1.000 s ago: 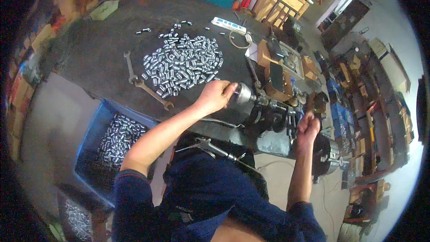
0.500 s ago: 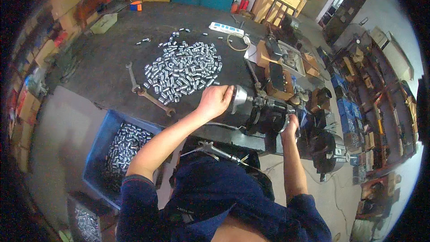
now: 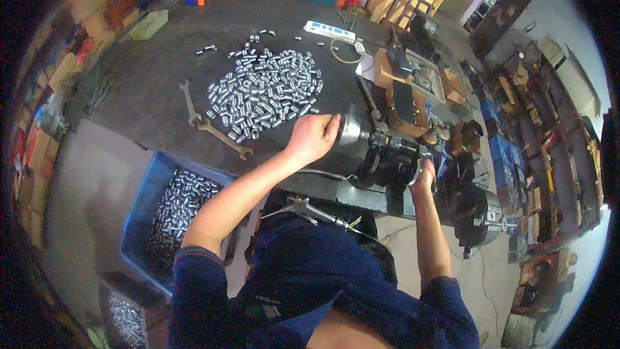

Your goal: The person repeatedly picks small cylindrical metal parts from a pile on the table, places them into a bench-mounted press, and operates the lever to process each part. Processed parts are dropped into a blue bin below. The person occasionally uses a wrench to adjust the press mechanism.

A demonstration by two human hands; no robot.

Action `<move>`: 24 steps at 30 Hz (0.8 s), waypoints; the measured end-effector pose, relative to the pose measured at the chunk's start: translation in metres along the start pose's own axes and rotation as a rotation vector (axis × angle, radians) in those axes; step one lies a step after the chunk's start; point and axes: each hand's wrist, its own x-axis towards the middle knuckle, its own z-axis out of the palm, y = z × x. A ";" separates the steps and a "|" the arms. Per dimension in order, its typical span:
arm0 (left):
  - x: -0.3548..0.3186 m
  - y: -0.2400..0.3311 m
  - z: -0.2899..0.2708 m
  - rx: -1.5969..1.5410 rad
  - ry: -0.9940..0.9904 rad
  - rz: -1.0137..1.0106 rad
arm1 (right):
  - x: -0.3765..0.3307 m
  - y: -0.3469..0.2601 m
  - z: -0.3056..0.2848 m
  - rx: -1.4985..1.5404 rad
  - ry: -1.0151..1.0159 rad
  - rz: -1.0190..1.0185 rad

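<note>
My left hand (image 3: 314, 140) is closed, its curled fingers against the rounded metal end (image 3: 350, 130) of a small bench machine (image 3: 387, 159). Anything inside those fingers is hidden. At the machine's other end, my right hand (image 3: 424, 178) is beside a round metal rim (image 3: 412, 173); the machine hides most of its fingers. A wide pile of short shiny metal sleeves (image 3: 265, 90) lies on the dark workbench (image 3: 145, 84), beyond my left hand. Two open-end wrenches (image 3: 225, 141) rest left of the pile, their ends meeting.
A blue bin (image 3: 134, 220) of similar sleeves stands below the bench at left. An air blow gun (image 3: 303, 208) hangs near my waist. A power strip (image 3: 329, 30), a cable loop (image 3: 346, 50) and boxes (image 3: 405, 108) occupy the far right bench. Loaded shelves (image 3: 549, 148) line the right.
The whole view has shifted slightly. Both hands keep their places at the machine, and the pile and wrenches lie as before.
</note>
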 end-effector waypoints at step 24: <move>-0.007 -0.017 -0.041 0.114 -0.144 -0.164 | 0.042 0.003 -0.020 -0.191 0.013 -0.269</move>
